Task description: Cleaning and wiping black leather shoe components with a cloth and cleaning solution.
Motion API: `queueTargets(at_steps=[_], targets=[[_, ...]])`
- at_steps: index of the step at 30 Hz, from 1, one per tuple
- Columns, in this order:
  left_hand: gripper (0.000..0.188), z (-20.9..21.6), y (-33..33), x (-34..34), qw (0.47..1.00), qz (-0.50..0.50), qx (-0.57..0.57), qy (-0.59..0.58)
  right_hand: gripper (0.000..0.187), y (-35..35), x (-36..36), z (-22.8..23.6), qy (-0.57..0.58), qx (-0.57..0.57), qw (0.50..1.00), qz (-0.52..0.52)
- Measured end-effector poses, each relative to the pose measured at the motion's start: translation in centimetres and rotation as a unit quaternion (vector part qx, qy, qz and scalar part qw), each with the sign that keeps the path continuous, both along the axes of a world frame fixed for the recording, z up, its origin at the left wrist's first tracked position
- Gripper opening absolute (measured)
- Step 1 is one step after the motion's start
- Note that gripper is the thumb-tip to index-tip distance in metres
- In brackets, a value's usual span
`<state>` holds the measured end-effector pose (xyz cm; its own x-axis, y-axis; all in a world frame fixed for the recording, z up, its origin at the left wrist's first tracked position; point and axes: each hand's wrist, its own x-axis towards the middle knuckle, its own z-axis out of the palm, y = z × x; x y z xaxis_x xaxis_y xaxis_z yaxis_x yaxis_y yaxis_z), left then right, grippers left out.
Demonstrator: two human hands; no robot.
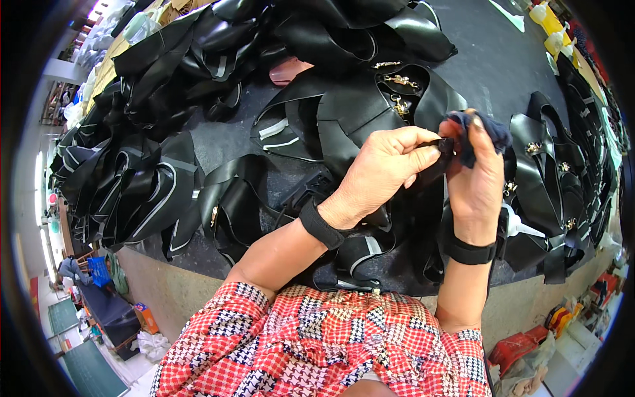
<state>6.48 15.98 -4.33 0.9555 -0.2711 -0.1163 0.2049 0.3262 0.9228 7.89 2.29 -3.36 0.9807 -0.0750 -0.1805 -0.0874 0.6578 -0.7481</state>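
My left hand (pixel 387 162) is closed in a pinch on the end of a narrow black strap (pixel 447 144), which looks like leather. Close beside it, my right hand (pixel 477 182) is wrapped round a bunched dark blue cloth (pixel 495 135), its fingertips right at the strap end. Whether the cloth touches the strap I cannot tell. Beyond the hands lies a black leather panel (pixel 350 109) with gold-coloured metal clasps (pixel 400 106) at its opening. A white nozzle (pixel 526 227) pokes out beside my right wrist, its bottle mostly hidden.
Piles of black leather pieces (pixel 145 185) with pale edges cover the left and far parts of the dark table (pixel 463 33). More pieces with metal clasps (pixel 565 167) lie at the right. A pinkish translucent object (pixel 289 71) sits among them. Red items (pixel 519 347) stand below at the lower right.
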Motion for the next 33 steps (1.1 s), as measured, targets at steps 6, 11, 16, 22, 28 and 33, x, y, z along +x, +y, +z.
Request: queueTargets(at_steps=[6, 11, 16, 22, 28, 33], targets=[[0.019, 0.1, 0.5, 0.4, 0.998, -0.018, -0.06, 0.004, 0.022, 0.8, -1.0, 0.8, -0.12, -0.196, 0.972, 0.05], [0.017, -0.1, -0.7, -0.6, 1.0, -0.001, -0.02, -0.004, 0.014, 1.8, -0.9, -0.2, -0.124, -0.261, 0.957, -0.031], [0.017, -0.1, -0.7, -0.7, 0.998, -0.033, 0.041, -0.027, 0.011, 2.4, -0.6, -0.7, -0.059, -0.196, 0.977, -0.058], [0.018, -0.9, 0.2, -0.1, 0.998, -0.051, -0.015, 0.019, 0.012, 0.6, -2.4, 1.6, -0.102, -0.11, 0.975, -0.163], [0.024, 0.3, -0.1, -0.6, 0.981, -0.091, 0.158, -0.064, 0.025, -4.2, -12.5, 3.2, -0.152, -0.235, 0.956, -0.094], [0.038, 0.8, -0.2, -1.9, 0.956, -0.045, 0.2, -0.208, 0.023, -12.8, -16.7, 6.3, -0.155, -0.454, 0.826, -0.295]])
